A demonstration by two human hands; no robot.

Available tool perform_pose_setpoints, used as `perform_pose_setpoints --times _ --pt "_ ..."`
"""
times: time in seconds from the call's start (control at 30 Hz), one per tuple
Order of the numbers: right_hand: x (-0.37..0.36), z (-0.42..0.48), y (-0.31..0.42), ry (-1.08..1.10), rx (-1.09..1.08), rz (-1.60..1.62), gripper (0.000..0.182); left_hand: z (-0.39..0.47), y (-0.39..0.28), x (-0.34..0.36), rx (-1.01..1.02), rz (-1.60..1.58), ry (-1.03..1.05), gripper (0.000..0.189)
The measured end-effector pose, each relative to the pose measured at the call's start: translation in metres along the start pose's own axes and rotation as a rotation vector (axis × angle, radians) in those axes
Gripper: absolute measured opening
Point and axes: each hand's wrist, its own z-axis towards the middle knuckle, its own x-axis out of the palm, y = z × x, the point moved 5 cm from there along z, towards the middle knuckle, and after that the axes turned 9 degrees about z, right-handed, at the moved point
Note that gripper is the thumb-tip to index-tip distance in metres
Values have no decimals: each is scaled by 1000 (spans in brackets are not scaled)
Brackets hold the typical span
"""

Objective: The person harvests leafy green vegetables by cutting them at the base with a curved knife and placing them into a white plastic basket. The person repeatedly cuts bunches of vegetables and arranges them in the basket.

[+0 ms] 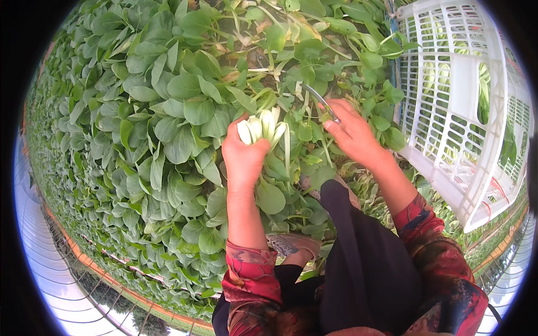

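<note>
My left hand (246,155) is closed around a bunch of leafy greens (267,126), with the pale stem bases pointing up and the leaves hanging below. To its right, my right hand (351,130) grips a small curved blade (314,93), its handle mostly hidden in the fingers. The blade points up and left, apart from the bunch. Around both hands grow low leafy green plants (185,113), dense on the left and sparser near the blade.
A white slatted plastic crate (460,88) with greens inside stands at the right. Some yellowed leaves (307,27) lie on the soil ahead. My shoe (290,245) is among the plants below my left hand. Greenhouse hoops curve along the lower left rim.
</note>
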Motion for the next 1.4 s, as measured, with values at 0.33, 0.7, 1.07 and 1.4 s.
perform_pose_setpoints --times 0.33,0.7,1.07,1.4 --pt "44 39 -16 292 190 -156 25 6 7 -4 -108 -183 28 56" --pt "36 48 -41 290 322 -50 26 5 23 -3 -80 -158 25 58" --pt "56 73 -31 491 362 -231 28 5 42 -8 -176 -314 22 50" --pt "25 37 -17 386 274 -419 27 -10 62 -18 -221 -524 219 48"
